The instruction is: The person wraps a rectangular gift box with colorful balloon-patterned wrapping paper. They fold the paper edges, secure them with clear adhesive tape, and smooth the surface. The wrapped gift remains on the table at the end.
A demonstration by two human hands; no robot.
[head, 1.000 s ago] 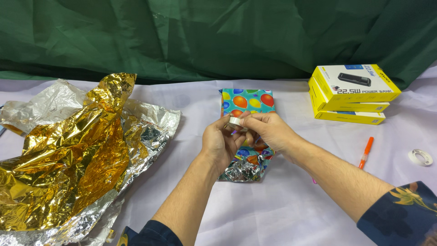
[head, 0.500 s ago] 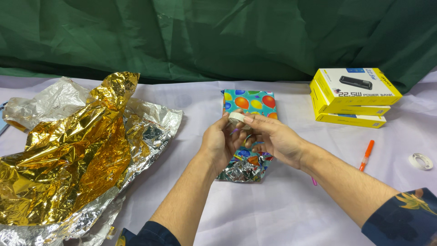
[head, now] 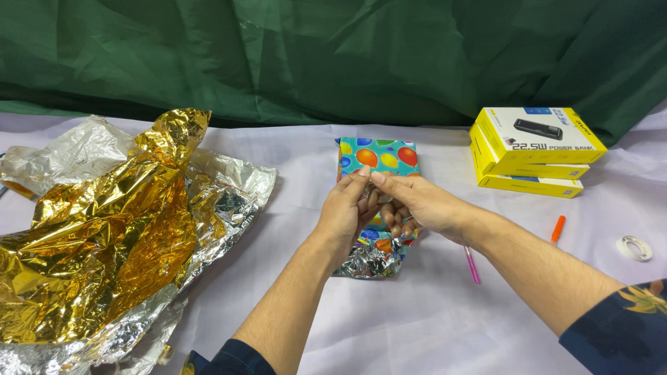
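Head view, left hand (head: 345,212), right hand (head: 415,203) pinched together

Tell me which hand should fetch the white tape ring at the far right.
Right, probably. The white tape ring lies on that arm's side, past the orange marker; the right hand is nearer, while the left hand would have to cross over it.

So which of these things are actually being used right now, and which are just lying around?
In use:
left hand
right hand
balloon-print parcel, which both hands work over

Lying about:
gold and silver foil sheet
stack of yellow boxes
orange pen
pink pen
tape roll
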